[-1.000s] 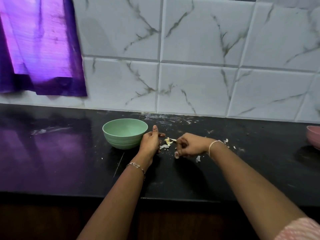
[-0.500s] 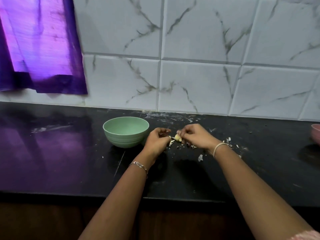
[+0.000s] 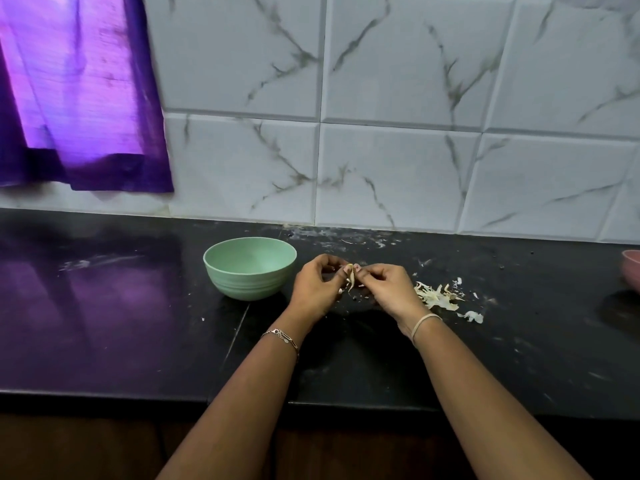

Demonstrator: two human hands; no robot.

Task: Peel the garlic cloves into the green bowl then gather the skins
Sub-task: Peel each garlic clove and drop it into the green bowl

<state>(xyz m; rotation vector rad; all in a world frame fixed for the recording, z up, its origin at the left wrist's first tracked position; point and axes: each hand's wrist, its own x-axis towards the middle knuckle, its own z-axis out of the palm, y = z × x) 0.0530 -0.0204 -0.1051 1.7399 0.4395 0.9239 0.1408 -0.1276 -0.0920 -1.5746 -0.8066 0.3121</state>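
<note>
On my feed, two bare forearms reach from the near edge across a black counter (image 3: 104, 323). The left hand (image 3: 317, 289) and right hand (image 3: 384, 289) meet over the counter, a little right of centre. The curled fingertips of both pinch one small garlic clove (image 3: 351, 276) between them, and a pale strip of skin hangs from it. The green bowl (image 3: 250, 268) stands on the counter just left of the left hand, apart from it, and I can see only part of its inside. A loose pile of skins (image 3: 436, 296) lies just right of the right hand. A pink bowl (image 3: 632, 275) is cut off at the right edge. A purple curtain (image 3: 79, 98) hangs at far left against white marbled tiles (image 3: 398, 168).
</note>
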